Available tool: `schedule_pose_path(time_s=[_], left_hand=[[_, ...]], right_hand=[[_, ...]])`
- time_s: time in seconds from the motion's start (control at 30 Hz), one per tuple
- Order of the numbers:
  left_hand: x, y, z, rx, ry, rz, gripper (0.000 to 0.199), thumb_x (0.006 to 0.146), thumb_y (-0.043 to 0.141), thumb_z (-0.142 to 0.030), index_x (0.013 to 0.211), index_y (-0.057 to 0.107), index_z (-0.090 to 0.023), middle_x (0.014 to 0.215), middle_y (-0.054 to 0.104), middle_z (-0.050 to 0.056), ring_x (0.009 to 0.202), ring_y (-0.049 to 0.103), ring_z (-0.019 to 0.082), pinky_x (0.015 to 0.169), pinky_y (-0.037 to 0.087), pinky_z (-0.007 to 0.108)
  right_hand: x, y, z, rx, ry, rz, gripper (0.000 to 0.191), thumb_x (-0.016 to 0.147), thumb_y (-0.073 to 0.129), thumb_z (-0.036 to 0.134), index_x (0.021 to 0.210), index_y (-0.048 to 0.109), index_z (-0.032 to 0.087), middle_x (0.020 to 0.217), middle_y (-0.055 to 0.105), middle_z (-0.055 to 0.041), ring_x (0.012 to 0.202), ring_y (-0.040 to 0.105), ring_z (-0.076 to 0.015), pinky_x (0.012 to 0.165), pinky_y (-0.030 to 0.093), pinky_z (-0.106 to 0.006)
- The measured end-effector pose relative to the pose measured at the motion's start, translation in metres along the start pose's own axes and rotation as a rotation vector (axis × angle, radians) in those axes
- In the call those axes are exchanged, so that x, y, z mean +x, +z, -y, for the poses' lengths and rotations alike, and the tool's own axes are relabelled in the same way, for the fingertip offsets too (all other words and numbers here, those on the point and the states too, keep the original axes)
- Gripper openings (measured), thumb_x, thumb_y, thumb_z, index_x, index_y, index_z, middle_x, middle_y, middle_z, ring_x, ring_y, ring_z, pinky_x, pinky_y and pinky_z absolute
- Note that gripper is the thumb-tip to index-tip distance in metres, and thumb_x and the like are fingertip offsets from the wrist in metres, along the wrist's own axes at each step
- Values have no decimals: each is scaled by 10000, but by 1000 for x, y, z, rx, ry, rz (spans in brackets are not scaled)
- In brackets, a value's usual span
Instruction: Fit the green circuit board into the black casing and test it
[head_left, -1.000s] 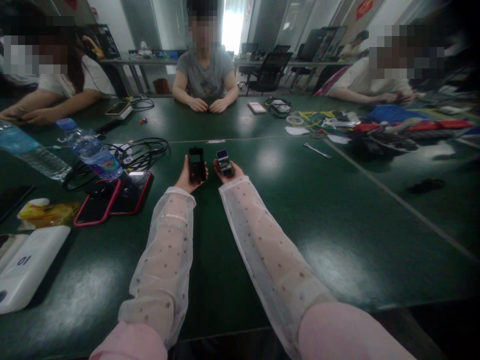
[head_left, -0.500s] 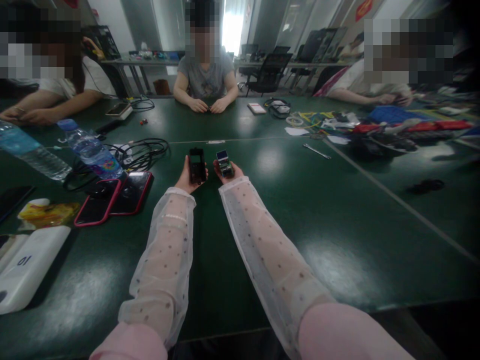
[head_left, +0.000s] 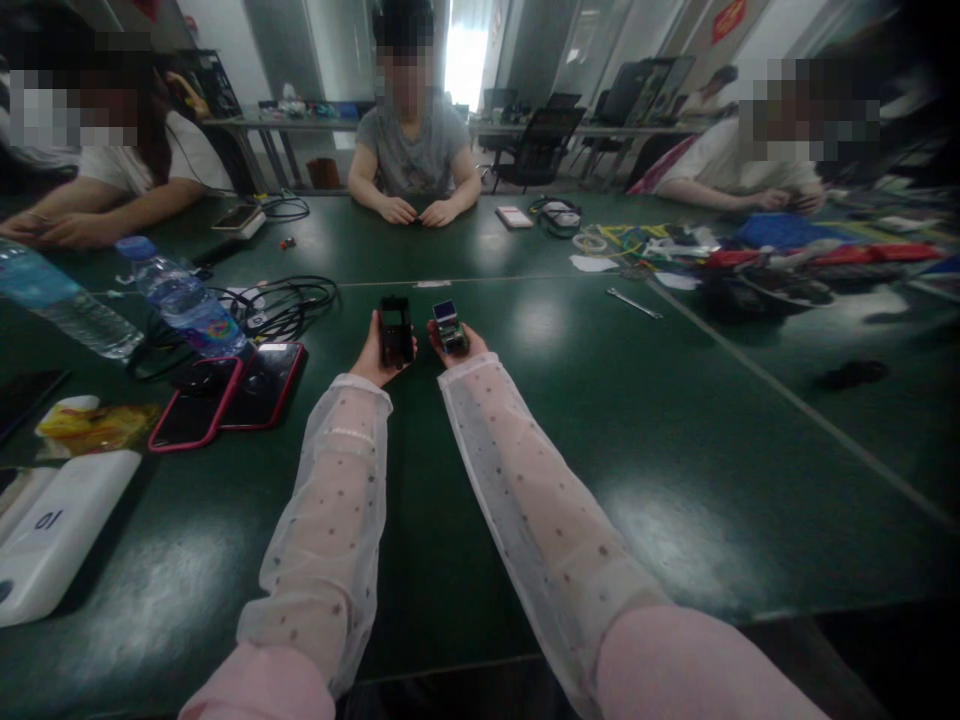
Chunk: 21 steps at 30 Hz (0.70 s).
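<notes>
My left hand (head_left: 372, 360) holds a black rectangular case (head_left: 396, 333) upright, its face towards me and its fingers wrapped round the sides. Just to the right, my right hand (head_left: 471, 345) grips a small circuit board with a screen (head_left: 448, 328); the screen is at its top and green parts show below. A narrow gap separates the two hands, and both are over the green table (head_left: 540, 430). Sheer dotted sleeves cover both forearms.
Left: two bottles (head_left: 184, 300), black cables (head_left: 300, 300), two red-edged phones (head_left: 262, 385), a white device (head_left: 71, 535). Right: a wrench (head_left: 634, 303), a dark object (head_left: 855, 373), a pile of cables and bags (head_left: 795, 255). A person (head_left: 412, 150) sits opposite; others sit at both sides.
</notes>
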<state>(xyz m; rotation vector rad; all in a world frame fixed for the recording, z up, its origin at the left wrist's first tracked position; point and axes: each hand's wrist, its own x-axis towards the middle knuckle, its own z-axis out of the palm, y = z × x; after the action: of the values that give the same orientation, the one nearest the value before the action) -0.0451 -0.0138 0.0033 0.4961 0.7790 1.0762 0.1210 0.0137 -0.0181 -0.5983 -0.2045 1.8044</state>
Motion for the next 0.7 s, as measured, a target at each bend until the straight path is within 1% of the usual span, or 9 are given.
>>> schedule_pose_path(time_s=[0.1, 0.27, 0.47, 0.7], left_hand=[[0, 2, 0, -2, -5, -25, 675, 812, 322, -738, 889, 627, -141, 659, 632, 59, 570, 604, 146, 558, 505, 270], [3, 0, 0, -12, -7, -28, 688, 801, 327, -750, 898, 629, -140, 661, 632, 61, 577, 604, 150, 553, 507, 275], [7, -4, 2, -38, 1, -1, 688, 825, 299, -730, 887, 630, -130, 679, 638, 69, 608, 616, 152, 587, 515, 271], [16, -10, 6, -33, 13, -64, 694, 840, 292, -712, 978, 638, -126, 764, 666, 95, 692, 638, 167, 643, 513, 271]], right_hand=[[0, 1, 0, -5, 1, -4, 277, 945, 352, 257, 993, 597, 138, 756, 703, -58, 728, 694, -156, 628, 585, -275], [-1, 1, 0, -17, -11, -5, 273, 945, 350, 251, 992, 596, 142, 755, 701, -56, 740, 695, -159, 628, 587, -281], [1, 0, 0, -14, -14, -5, 265, 948, 354, 251, 970, 591, 133, 755, 698, -64, 717, 698, -158, 627, 589, -281], [4, -4, -1, -9, -7, 8, 263, 946, 356, 250, 966, 590, 131, 773, 703, -71, 735, 701, -161, 642, 594, -280]])
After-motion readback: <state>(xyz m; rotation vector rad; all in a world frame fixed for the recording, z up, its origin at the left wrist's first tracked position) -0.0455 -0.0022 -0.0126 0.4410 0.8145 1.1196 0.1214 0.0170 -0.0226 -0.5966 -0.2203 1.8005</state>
